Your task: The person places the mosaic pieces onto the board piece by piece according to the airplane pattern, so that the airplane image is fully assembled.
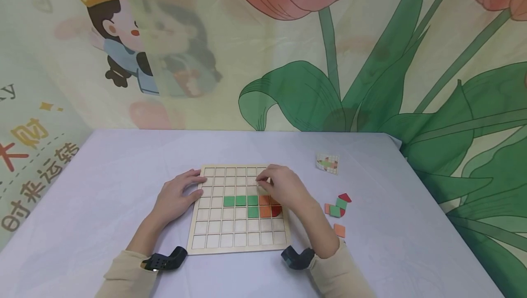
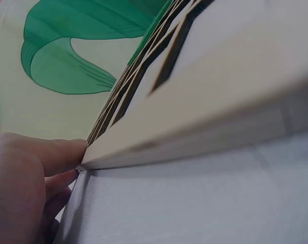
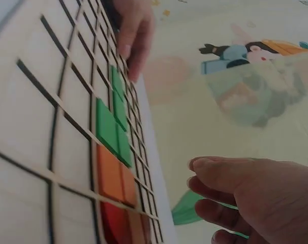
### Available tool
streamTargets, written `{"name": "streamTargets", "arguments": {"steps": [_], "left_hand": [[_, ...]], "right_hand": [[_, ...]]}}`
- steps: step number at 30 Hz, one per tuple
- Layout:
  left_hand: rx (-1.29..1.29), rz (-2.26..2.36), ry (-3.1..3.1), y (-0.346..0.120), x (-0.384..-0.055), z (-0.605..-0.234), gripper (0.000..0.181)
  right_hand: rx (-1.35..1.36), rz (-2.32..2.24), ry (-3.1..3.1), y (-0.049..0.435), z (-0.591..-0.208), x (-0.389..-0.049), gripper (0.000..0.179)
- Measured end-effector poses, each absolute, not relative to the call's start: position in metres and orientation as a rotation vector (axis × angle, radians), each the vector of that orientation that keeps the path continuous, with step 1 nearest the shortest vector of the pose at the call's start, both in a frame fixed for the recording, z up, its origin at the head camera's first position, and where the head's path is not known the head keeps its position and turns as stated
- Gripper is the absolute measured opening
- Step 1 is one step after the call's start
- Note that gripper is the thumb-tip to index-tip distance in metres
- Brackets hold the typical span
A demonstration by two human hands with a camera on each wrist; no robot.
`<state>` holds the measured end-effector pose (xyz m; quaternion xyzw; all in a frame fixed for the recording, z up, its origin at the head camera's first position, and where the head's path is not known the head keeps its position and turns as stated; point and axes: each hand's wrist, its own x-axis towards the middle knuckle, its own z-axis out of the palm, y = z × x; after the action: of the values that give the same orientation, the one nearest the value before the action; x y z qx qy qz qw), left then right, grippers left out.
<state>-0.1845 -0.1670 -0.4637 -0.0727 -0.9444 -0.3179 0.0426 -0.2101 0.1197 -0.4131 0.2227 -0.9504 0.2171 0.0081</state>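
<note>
The board (image 1: 227,227) lies on the white table (image 1: 136,161), between the two hands. The left hand (image 1: 176,196) touches its left edge, fingers loose, thumb apart. The right hand (image 1: 285,187) is over its far right part, fingers softly bent, tips close together, holding nothing. Green tiles (image 1: 240,201) and orange tiles (image 1: 265,211) sit in the board's squares.

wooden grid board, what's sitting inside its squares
The wooden grid board holds four green square tiles, orange tiles and a red curved-edged tile. In the head view, the right hand hides some right-side squares; their contents can't be seen there.
</note>
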Motion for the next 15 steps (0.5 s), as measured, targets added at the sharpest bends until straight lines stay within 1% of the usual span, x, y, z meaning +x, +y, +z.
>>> {"name": "streamTargets", "arguments": {"steps": [8, 15], "left_hand": [[-0.224, -0.972, -2.885, -0.167, -0.185, -0.466, 0.036], [-0.225, -0.973, -2.882, -0.168, -0.185, -0.465, 0.036]], "right_hand": [[0.403, 0.801, -3.164, 0.18, -0.399, -0.224, 0.021], [0.293, 0.831, -3.318, 0.232, -0.392, -0.222, 0.027]]}}
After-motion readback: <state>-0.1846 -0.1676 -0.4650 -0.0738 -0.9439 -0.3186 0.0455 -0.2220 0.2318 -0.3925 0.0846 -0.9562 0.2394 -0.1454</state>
